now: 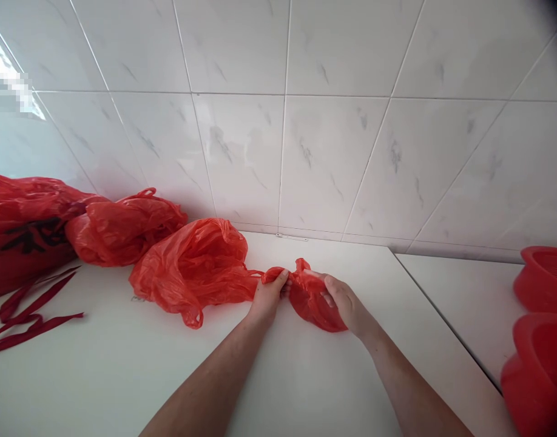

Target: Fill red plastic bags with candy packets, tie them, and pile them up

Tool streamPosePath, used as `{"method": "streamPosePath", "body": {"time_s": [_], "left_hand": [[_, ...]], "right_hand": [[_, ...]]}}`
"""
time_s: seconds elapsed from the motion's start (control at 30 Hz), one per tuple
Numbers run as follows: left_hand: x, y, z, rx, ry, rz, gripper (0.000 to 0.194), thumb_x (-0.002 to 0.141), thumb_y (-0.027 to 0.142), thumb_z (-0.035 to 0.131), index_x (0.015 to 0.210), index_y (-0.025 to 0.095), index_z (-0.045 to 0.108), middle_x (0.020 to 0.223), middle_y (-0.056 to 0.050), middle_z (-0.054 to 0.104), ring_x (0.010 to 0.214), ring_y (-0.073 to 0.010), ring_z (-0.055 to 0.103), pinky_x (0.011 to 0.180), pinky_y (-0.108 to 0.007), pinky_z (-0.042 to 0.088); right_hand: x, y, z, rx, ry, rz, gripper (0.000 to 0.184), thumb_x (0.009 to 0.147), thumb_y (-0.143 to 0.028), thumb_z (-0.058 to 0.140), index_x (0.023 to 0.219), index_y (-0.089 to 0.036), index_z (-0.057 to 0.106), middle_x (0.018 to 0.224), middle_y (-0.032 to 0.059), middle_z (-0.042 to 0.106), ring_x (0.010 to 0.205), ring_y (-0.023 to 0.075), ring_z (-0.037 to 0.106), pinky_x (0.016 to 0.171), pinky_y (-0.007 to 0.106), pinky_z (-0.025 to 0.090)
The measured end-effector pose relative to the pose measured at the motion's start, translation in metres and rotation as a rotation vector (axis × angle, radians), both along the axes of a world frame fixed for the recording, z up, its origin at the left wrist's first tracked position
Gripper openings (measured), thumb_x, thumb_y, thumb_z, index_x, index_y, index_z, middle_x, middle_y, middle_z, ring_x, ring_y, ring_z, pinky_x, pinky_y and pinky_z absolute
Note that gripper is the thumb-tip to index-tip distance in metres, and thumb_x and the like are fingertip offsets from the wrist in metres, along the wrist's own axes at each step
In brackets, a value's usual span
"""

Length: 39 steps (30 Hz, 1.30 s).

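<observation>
A thin red plastic bag point(317, 303) is held low over the white surface, part of it bunched and part hanging loose. My left hand point(270, 295) is closed on its gathered part, thumb on top. At its other side my right hand point(344, 300) pinches the plastic between thumb and fingers, some of which are hidden. Just left of my left hand lies a larger crumpled red plastic bag point(192, 267), its mouth partly open. A narrow twist of its plastic reaches my left hand; whether both are one piece I cannot tell.
Further left sit a bundled red plastic bag point(124, 227) and a red bag with black writing point(28, 237). Dark red straps point(37, 325) trail over the white tabletop point(101, 376). Two red plastic basins point(540, 364) stand at the right, beyond a seam. A tiled wall point(242, 152) rises behind.
</observation>
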<state>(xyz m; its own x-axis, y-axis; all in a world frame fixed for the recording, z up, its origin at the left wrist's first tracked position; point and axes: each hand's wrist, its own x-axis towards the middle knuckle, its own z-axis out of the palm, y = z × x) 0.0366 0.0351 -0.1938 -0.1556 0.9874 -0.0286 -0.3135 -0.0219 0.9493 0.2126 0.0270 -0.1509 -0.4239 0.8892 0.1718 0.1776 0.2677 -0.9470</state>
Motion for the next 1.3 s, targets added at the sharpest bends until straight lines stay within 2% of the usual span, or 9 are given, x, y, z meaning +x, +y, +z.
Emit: {"method": "streamPosePath", "body": {"time_s": [0.1, 0.27, 0.43, 0.5, 0.6, 0.7, 0.87, 1.13, 1.3], "left_hand": [[0.002, -0.007, 0.012, 0.086, 0.083, 0.051, 0.021, 0.076, 0.036, 0.063, 0.077, 0.016, 0.061, 0.076, -0.003, 0.062, 0.074, -0.0146, 0.056, 0.071, -0.026, 0.045], [0.02, -0.026, 0.022, 0.49, 0.532, -0.035, 0.012, 0.082, 0.024, 0.056, 0.092, 0.02, 0.063, 0.092, -0.004, 0.064, 0.09, -0.0178, 0.057, 0.083, -0.032, 0.045], [0.033, -0.033, 0.013, 0.606, 0.74, -0.002, 0.062, 0.056, 0.03, 0.081, 0.108, 0.021, 0.049, 0.11, -0.007, 0.054, 0.1, -0.0231, 0.053, 0.081, -0.036, 0.048], [0.034, -0.031, 0.01, 0.645, 0.844, -0.009, 0.047, 0.063, 0.028, 0.076, 0.102, 0.022, 0.052, 0.111, -0.007, 0.052, 0.099, -0.0216, 0.052, 0.08, -0.034, 0.047], [0.031, -0.026, 0.008, 0.571, 0.89, -0.001, 0.003, 0.08, 0.017, 0.056, 0.081, 0.02, 0.055, 0.093, -0.003, 0.055, 0.082, -0.0143, 0.053, 0.072, -0.028, 0.045], [0.028, -0.02, 0.004, 0.373, 0.734, 0.034, 0.012, 0.082, 0.02, 0.054, 0.07, 0.018, 0.05, 0.073, 0.001, 0.053, 0.067, -0.0113, 0.049, 0.063, -0.024, 0.042], [0.025, -0.016, 0.0, 0.226, 0.492, 0.006, 0.007, 0.081, 0.024, 0.056, 0.085, 0.019, 0.057, 0.076, 0.002, 0.059, 0.068, -0.0113, 0.052, 0.062, -0.023, 0.043], [0.017, -0.016, 0.005, 0.417, 0.799, -0.12, 0.033, 0.08, 0.012, 0.05, 0.106, 0.026, 0.065, 0.09, -0.002, 0.062, 0.084, -0.0146, 0.056, 0.073, -0.025, 0.045], [0.015, -0.016, 0.008, 0.348, 1.016, -0.132, 0.021, 0.08, 0.012, 0.044, 0.084, 0.021, 0.063, 0.084, -0.001, 0.06, 0.077, -0.014, 0.055, 0.065, -0.024, 0.041]], "right_hand": [[-0.008, -0.003, -0.003, 0.078, -0.158, -0.064, 0.038, 0.09, -0.043, 0.041, 0.121, -0.029, 0.059, 0.11, 0.0035, 0.063, 0.101, 0.0226, 0.054, 0.091, 0.038, 0.038], [-0.013, 0.006, -0.015, -0.019, -0.045, -0.041, 0.034, 0.084, -0.027, 0.047, 0.114, -0.031, 0.061, 0.092, 0.0, 0.067, 0.086, 0.0199, 0.061, 0.078, 0.034, 0.046], [-0.008, 0.014, -0.022, -0.193, 0.072, -0.148, 0.017, 0.079, -0.032, 0.053, 0.085, -0.022, 0.065, 0.078, 0.0014, 0.066, 0.075, 0.0198, 0.06, 0.066, 0.031, 0.046], [-0.007, 0.015, -0.023, -0.228, 0.085, -0.164, 0.017, 0.08, -0.036, 0.053, 0.083, -0.021, 0.063, 0.074, 0.0006, 0.064, 0.069, 0.018, 0.058, 0.061, 0.029, 0.044], [-0.007, 0.014, -0.023, -0.267, 0.16, -0.144, 0.019, 0.079, -0.039, 0.056, 0.075, -0.02, 0.057, 0.059, -0.0037, 0.053, 0.053, 0.0115, 0.046, 0.051, 0.024, 0.035], [-0.003, 0.013, -0.022, -0.351, 0.309, -0.05, 0.017, 0.077, -0.036, 0.06, 0.075, -0.02, 0.058, 0.05, -0.0066, 0.039, 0.045, 0.008, 0.032, 0.044, 0.022, 0.026], [0.005, 0.013, -0.022, -0.456, 0.482, 0.047, 0.02, 0.079, -0.038, 0.058, 0.079, -0.019, 0.065, 0.072, 0.0022, 0.059, 0.06, 0.0126, 0.051, 0.061, 0.027, 0.044], [-0.001, 0.009, -0.022, -0.36, 0.402, 0.127, 0.015, 0.075, -0.024, 0.065, 0.081, -0.022, 0.052, 0.074, -0.0027, 0.058, 0.066, 0.0118, 0.053, 0.063, 0.026, 0.041], [-0.004, 0.006, -0.016, -0.189, 0.066, 0.032, 0.013, 0.074, -0.018, 0.057, 0.083, -0.023, 0.049, 0.069, -0.0056, 0.051, 0.062, 0.0113, 0.047, 0.059, 0.025, 0.038]]}}
